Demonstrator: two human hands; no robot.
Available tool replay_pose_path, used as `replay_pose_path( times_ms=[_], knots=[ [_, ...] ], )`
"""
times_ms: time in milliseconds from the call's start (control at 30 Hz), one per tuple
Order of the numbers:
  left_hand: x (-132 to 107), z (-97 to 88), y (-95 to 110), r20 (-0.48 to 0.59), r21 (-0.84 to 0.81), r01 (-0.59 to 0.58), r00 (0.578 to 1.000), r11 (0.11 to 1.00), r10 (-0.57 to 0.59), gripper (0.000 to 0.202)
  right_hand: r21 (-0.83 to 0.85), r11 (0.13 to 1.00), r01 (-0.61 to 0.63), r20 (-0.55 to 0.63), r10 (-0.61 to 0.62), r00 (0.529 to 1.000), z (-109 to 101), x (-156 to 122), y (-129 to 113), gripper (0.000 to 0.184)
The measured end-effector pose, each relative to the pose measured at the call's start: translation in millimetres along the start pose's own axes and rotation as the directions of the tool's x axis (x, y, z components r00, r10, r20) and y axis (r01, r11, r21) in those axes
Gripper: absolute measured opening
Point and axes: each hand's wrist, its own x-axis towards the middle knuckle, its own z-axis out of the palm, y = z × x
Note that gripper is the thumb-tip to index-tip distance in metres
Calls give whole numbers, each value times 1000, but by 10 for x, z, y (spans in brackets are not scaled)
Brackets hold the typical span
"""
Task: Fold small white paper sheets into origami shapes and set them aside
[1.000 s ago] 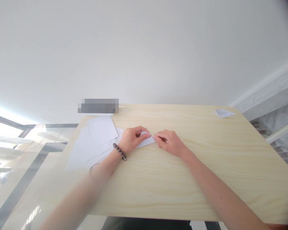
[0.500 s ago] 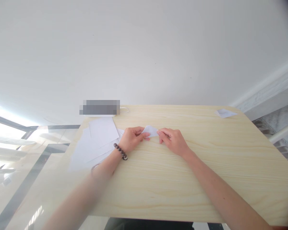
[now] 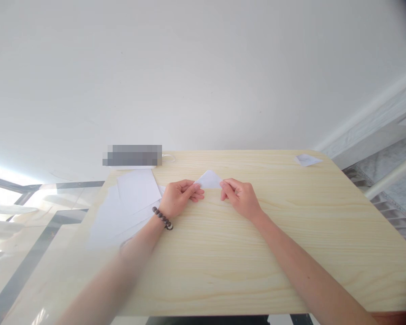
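The left hand (image 3: 180,197) is curled, its fingers bent inward, and its fingertips (image 3: 196,186) pinch the left corner of a small folded paper (image 3: 209,179). The right hand (image 3: 242,199) is curled the same way, thumb and forefinger closed on the paper's right corner. Neither hand is spread flat; each is closed only as far as a light pinch needs. The folded paper is white and shows as a triangle with its peak pointing away from the person, held between the two hands near the middle of the desk (image 3: 257,266), just above or on its surface; which of the two cannot be told. Both wrists rest low over the pale wood.

A dark beaded bracelet (image 3: 162,218) circles the left wrist. Just beside the left hand, toward the desk's left edge, lies a loose stack of white sheets (image 3: 130,201), some overlapping at angles. Another small folded piece (image 3: 306,159) sits well apart at the far right corner. A blurred grey object (image 3: 131,155) stands at the far left edge.
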Motion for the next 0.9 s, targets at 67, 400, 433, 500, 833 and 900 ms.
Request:
replay_pose_path(
  times_ms=[67,400,433,500,833,900],
  knots=[
    [-10,5,5,12,-10,7,1000,1000,-7,35,13,1000,-4,0,4,1000,1,6,1,32],
    [-23,-5,47,49,103,20,999,994,-25,34,77,996,-32,78,26,997,-20,9,6,34],
    [-23,-11,42,68,125,8,998,992,-17,35,81,996,-32,94,25,995,-16,4,11,33],
    [-21,-22,30,106,162,-9,994,987,-8,35,83,996,-27,122,17,992,-3,-4,20,32],
    [-46,28,26,67,256,-110,993,960,96,46,73,997,-23,111,14,994,-18,-8,12,30],
    [-61,52,48,70,294,-188,982,937,175,59,68,997,-26,92,19,996,-26,-6,15,30]
  ],
)
